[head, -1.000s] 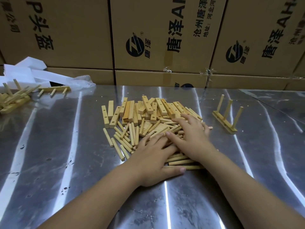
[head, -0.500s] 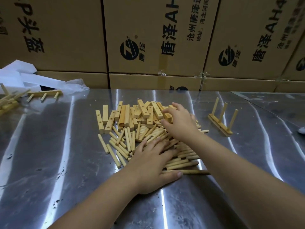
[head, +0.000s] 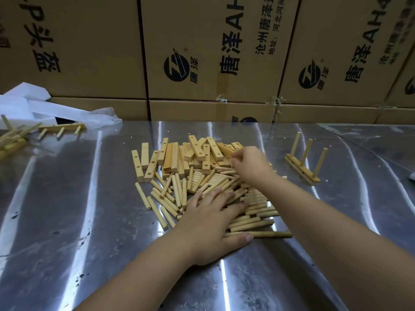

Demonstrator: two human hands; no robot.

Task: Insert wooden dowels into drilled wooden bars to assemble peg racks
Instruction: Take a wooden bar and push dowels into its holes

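Cartons (head: 213,41) read "唐泽"; left hand (head: 211,227) flat on dowels (head: 170,194), grip of right hand (head: 249,164) at bars (head: 175,158) unclear.

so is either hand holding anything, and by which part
Left hand lies flat on the dowels, holding nothing. Right hand curls its fingers among the drilled bars; a grip cannot be told.

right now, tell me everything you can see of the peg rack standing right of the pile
The peg rack is pale, unfinished-looking wood: a short square bar lying flat on the metal table, set diagonally, with three round dowels standing up from it in a row, leaning slightly right. It stands apart from the pile; nothing else touches it.
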